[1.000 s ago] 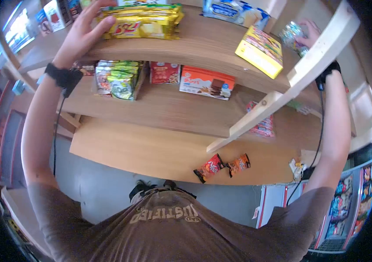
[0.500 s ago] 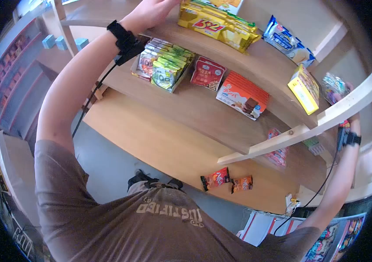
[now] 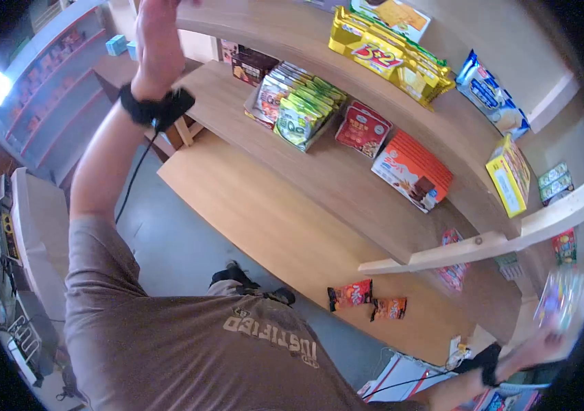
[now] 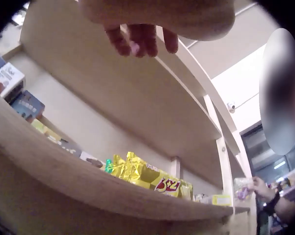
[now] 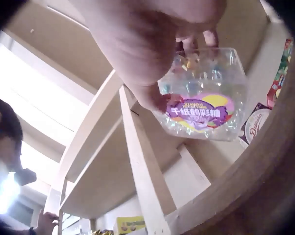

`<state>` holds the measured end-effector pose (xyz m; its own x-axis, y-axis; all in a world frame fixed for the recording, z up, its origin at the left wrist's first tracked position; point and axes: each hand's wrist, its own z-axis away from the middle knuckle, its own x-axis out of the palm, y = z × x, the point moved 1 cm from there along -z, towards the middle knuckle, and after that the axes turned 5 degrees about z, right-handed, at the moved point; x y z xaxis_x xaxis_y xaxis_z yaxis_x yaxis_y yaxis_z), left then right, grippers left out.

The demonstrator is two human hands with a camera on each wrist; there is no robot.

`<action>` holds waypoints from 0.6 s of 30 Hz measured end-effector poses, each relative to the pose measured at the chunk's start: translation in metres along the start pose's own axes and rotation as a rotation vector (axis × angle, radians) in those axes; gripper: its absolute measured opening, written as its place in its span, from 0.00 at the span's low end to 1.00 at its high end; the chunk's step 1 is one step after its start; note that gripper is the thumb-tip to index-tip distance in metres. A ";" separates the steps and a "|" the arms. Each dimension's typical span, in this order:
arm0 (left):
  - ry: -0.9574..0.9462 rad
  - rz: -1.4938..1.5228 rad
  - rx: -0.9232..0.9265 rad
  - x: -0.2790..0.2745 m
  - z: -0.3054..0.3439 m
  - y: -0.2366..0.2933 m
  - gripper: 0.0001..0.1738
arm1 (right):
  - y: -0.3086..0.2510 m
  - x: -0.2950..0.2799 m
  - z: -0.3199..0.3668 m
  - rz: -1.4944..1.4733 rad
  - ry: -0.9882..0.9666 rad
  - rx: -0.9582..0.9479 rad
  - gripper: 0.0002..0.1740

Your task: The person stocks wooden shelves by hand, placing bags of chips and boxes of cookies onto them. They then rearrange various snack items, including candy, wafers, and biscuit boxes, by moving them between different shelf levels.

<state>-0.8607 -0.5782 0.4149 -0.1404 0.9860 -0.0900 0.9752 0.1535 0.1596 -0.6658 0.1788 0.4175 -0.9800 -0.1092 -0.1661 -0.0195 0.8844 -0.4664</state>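
My right hand (image 3: 537,348) grips a clear plastic candy box (image 5: 201,115) with a purple label and colourful pieces inside. In the right wrist view the thumb lies along one side of the box, and the other fingers are partly hidden behind it. The head view has this box blurred at the right edge, past the shelf's wooden upright (image 3: 559,218). My left hand (image 3: 158,51) is raised at the left end of the upper shelf. Its fingers (image 4: 142,39) hang loosely bent in the left wrist view.
Yellow biscuit packs (image 3: 388,58), a blue snack bag (image 3: 491,92) and a yellow box (image 3: 509,177) stand on the upper shelf. Below are green pouches (image 3: 299,113), a red pouch (image 3: 362,130) and an orange box (image 3: 412,171). Two small snack bags (image 3: 350,295) lie on the lowest board.
My right hand has carried the candy box from behind the upright outward and lower to the right. The left hand has moved left, away from the yellow packs. The head view has turned.
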 end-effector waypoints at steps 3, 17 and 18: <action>0.045 -0.332 -0.056 0.008 0.061 0.025 0.34 | 0.094 -0.033 0.050 -0.171 -0.094 0.130 0.22; -0.249 -0.801 -0.849 -0.042 0.307 -0.111 0.20 | -0.136 0.094 0.296 -0.773 -0.717 0.765 0.22; -0.311 -0.819 -0.823 -0.049 0.313 -0.118 0.22 | -0.144 0.118 0.309 -0.777 -0.812 0.871 0.25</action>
<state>-0.9150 -0.6648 0.0929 -0.5099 0.5360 -0.6728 0.1987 0.8344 0.5142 -0.7178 -0.1019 0.1966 -0.3869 -0.9194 0.0703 -0.0734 -0.0453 -0.9963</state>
